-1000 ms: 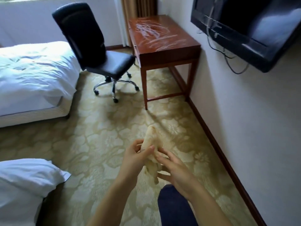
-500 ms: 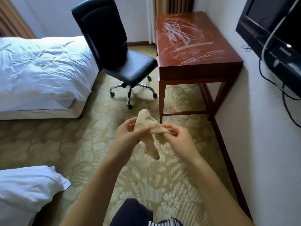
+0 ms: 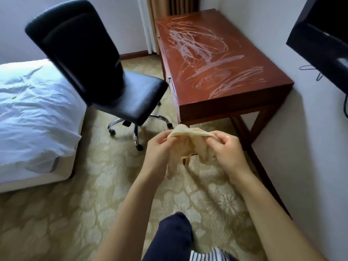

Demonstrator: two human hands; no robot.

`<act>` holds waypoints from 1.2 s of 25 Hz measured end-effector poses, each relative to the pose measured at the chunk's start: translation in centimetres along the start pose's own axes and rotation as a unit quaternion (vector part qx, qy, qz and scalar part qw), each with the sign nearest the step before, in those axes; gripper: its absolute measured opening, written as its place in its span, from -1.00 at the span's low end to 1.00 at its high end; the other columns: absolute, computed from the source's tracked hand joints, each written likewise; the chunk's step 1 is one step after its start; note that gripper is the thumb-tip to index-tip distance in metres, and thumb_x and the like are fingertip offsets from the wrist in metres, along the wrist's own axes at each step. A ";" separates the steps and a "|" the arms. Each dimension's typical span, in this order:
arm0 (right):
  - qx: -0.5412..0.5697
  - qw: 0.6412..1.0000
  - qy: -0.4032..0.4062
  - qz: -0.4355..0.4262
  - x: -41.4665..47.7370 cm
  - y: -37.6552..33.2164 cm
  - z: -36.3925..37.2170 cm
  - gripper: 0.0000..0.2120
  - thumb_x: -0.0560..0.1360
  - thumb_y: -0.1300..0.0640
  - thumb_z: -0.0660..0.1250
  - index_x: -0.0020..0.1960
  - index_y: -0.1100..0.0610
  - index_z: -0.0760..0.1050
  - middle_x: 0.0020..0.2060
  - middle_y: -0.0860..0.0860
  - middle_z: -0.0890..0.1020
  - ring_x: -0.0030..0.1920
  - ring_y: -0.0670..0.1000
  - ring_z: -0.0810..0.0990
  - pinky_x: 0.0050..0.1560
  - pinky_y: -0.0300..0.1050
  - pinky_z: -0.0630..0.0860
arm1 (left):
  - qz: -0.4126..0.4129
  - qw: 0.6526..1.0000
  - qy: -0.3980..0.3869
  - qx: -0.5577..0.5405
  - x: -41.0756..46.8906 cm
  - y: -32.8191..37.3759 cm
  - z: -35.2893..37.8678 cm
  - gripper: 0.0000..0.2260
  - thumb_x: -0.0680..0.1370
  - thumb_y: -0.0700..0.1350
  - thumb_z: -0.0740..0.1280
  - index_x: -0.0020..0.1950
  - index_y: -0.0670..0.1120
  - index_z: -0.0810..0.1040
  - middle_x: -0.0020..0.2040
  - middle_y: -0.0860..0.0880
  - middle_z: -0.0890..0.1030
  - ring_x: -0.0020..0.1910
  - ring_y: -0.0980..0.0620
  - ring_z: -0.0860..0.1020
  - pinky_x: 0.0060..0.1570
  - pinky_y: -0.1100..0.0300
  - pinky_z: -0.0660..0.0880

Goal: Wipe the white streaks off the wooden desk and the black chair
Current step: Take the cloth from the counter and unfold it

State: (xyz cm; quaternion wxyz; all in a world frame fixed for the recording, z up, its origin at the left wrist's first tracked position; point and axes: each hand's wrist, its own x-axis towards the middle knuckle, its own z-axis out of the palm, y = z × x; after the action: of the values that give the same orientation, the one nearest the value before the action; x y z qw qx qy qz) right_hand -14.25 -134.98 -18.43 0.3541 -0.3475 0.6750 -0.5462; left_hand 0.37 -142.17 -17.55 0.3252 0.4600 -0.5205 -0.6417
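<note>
A: Where is the crumpled beige wiping cloth [image 3: 190, 142] sitting?

B: Centre of the frame, hanging in the air just below the desk's near edge and touching nothing but the hands. The left hand [image 3: 160, 147] is pinching its upper left edge, and the right hand [image 3: 226, 149] is gripping the right side with its fingers curled. The cloth is stretching between them, and a loose tail is dangling below.

A: And the surfaces?

B: The reddish-brown wooden desk [image 3: 235, 108] is standing in the upper right, against the wall. The white scribbled streaks [image 3: 203, 59] are covering most of its top. The black padded swivel chair [image 3: 131, 97] is standing just left of it, angled away. I am not making out any streaks on its seat or back from here.

A: Which step is this?

B: Judging by this, preparation: the cloth is being spread or refolded, and no wiping is done yet.

A: Next move?

B: Probably bunching the cloth into one hand, stepping closer, then pressing it flat on the desktop.

A: Surroundings?

B: A white-sheeted bed [image 3: 37, 110] is lying at the left, over patterned beige carpet [image 3: 75, 204]. A dark wall-mounted screen [image 3: 323, 34] is showing at the upper right.
</note>
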 end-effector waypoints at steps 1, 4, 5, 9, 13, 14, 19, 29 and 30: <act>0.001 1.000 0.015 0.004 2.3 -0.4 0.8 -0.82 0.50 0.20 0.29 -0.21 0.09 0.63 -0.28 0.10 0.65 -0.21 0.03 0.61 -0.17 -0.08 0.54 | 0.002 1.000 -0.003 0.004 2.9 0.9 -0.1 -0.85 0.51 -0.22 0.33 0.04 -0.16 0.65 -0.04 -0.14 0.69 0.02 -0.06 0.64 0.03 0.05 0.55; -0.014 1.000 0.027 0.009 7.7 -1.1 2.6 -0.82 0.49 0.17 0.32 -0.25 0.18 0.61 -0.35 0.17 0.60 -0.32 -0.01 0.52 -0.27 -0.09 0.46 | -0.009 1.000 0.002 0.005 9.7 2.7 -0.2 -0.79 0.41 -0.09 0.33 -0.04 -0.14 0.67 -0.04 -0.15 0.68 0.04 -0.08 0.63 0.07 0.03 0.54; -0.024 0.999 0.028 0.009 9.3 -1.1 2.9 -0.80 0.48 0.17 0.33 -0.28 0.21 0.59 -0.39 0.18 0.57 -0.36 -0.01 0.49 -0.30 -0.07 0.43 | -0.016 1.000 0.001 0.005 11.5 2.9 -0.2 -0.76 0.37 -0.07 0.31 -0.07 -0.12 0.67 -0.06 -0.13 0.69 0.02 -0.06 0.63 0.06 0.03 0.54; -0.047 0.999 0.024 0.003 16.1 -1.0 3.8 -0.76 0.46 0.16 0.37 -0.38 0.15 0.55 -0.50 0.07 0.51 -0.44 -0.04 0.44 -0.37 -0.09 0.38 | -0.039 0.999 -0.001 -0.020 18.0 3.7 0.4 -0.74 0.50 -0.22 0.18 -0.19 -0.06 0.66 -0.20 -0.04 0.69 -0.10 0.02 0.65 -0.07 0.13 0.57; -0.074 0.997 -0.032 -0.021 24.9 -1.2 4.1 -0.75 0.44 0.14 0.41 -0.41 0.02 0.57 -0.52 -0.02 0.54 -0.45 -0.05 0.48 -0.40 -0.11 0.40 | -0.037 0.997 0.005 -0.066 25.3 5.5 1.4 -0.66 0.55 -0.35 0.06 -0.11 -0.18 0.63 -0.12 -0.20 0.66 -0.12 -0.06 0.64 -0.06 0.05 0.57; -0.076 0.996 -0.050 -0.027 27.4 -1.2 4.1 -0.81 0.44 0.13 0.41 -0.36 0.06 0.59 -0.47 0.04 0.59 -0.41 0.03 0.53 -0.36 -0.05 0.47 | -0.035 0.997 0.015 -0.065 27.5 6.0 1.8 -0.68 0.56 -0.34 0.06 -0.05 -0.21 0.61 -0.09 -0.21 0.65 -0.12 -0.07 0.63 -0.05 0.04 0.57; -0.132 0.971 -0.198 -0.038 38.4 -2.1 2.7 -0.92 0.40 0.07 0.45 -0.14 0.05 0.61 -0.23 0.00 0.66 -0.15 0.04 0.60 -0.05 0.00 0.53 | -0.049 0.993 0.077 -0.071 36.9 8.6 3.8 -0.67 0.58 -0.31 0.08 -0.06 -0.08 0.62 -0.22 -0.06 0.67 -0.19 0.02 0.63 -0.06 0.04 0.54; -0.025 0.986 -0.151 0.064 48.6 -2.1 0.7 -0.68 0.53 -0.04 0.26 0.27 -0.07 0.39 0.13 -0.22 0.50 0.19 -0.23 0.47 0.10 -0.37 0.43 | -0.019 0.998 -0.011 -0.057 46.8 9.4 7.0 -0.71 0.60 -0.30 0.12 0.17 -0.14 0.58 0.12 -0.15 0.63 0.10 -0.10 0.59 -0.03 0.15 0.58; 0.034 0.987 -0.145 0.065 48.6 -1.6 1.4 -0.61 0.52 -0.05 0.27 0.32 -0.14 0.30 0.18 -0.29 0.44 0.22 -0.31 0.41 0.13 -0.41 0.41 | -0.022 0.998 -0.027 -0.058 47.4 9.3 7.4 -0.71 0.60 -0.32 0.12 0.19 -0.16 0.57 0.12 -0.16 0.63 0.12 -0.14 0.59 0.04 0.07 0.58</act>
State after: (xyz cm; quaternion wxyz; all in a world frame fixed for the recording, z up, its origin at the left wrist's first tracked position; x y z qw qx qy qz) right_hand -37.61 -177.47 -21.83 0.4942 -0.3667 0.6187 -0.4883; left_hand -24.37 -184.25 -20.28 0.3231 0.4344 -0.4808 -0.6898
